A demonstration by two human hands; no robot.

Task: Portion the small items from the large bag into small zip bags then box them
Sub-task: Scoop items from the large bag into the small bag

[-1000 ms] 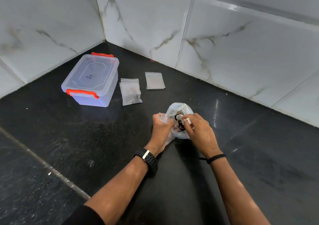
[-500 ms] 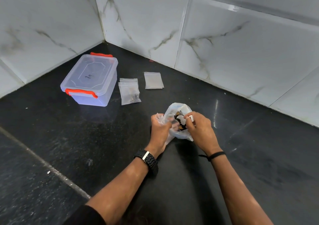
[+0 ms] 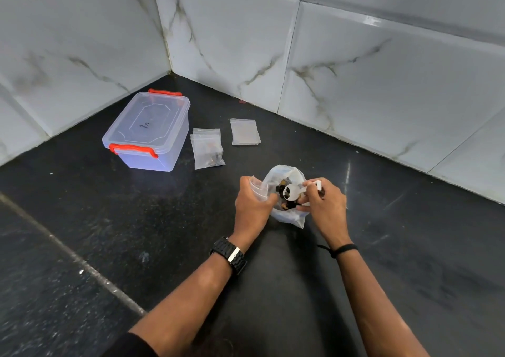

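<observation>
Right hand (image 3: 326,206) lifted white piece (image 3: 293,192) from bag (image 3: 287,214)

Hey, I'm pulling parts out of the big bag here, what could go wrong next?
1. The large bag sits open and unsupported on the dark counter; it may tip and spill small dark parts that would be hard to spot there.
2. The right hand holds several white pieces at once; one could slip.
3. The small zip bag in the left hand looks crumpled, so its mouth may miss parts.

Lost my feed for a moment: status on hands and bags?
Left hand holds a small zip bag. Right hand pinches a white piece over the large bag. Box shut. Nothing blocking.
</observation>
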